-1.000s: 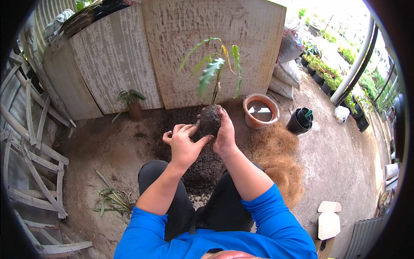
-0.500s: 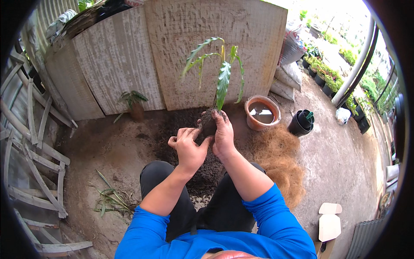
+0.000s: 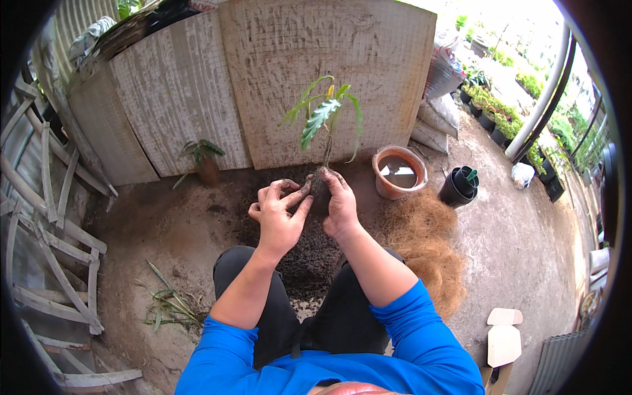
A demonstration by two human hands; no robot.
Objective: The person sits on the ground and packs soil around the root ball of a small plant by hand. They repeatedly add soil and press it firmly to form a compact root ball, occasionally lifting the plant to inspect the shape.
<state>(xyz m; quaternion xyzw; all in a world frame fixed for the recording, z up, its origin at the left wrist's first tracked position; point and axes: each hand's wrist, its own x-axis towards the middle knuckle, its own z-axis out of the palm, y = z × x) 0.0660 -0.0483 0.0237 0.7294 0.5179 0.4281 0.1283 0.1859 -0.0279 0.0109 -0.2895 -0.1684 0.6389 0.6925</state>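
A leafy plant [image 3: 320,124] with long, wavy green leaves stands upright between my hands, its dark, soil-covered base at my fingers. My right hand [image 3: 342,205] is closed around the right side of that base. On the other side my left hand [image 3: 282,214] has its fingers bent and spread apart, with soil on them; the fingertips come up to the base, and I cannot make out whether they press on it. Directly below, a heap of dark soil [image 3: 308,260] lies between my knees.
Right of the soil lie brown fibres [image 3: 424,247], a terracotta-coloured bucket [image 3: 391,189] of murky water and stacked black pots [image 3: 459,189]. A small plant with a brown root ball [image 3: 209,171] leans near the boards [image 3: 329,79]. Cut leaves [image 3: 172,303] lie left; wooden slats [image 3: 62,243] line that side.
The plant has turned and come down a little, so its leaves point differently. My left hand's fingers have spread and shifted slightly left, off the base's side. My right hand stays nearly in place.
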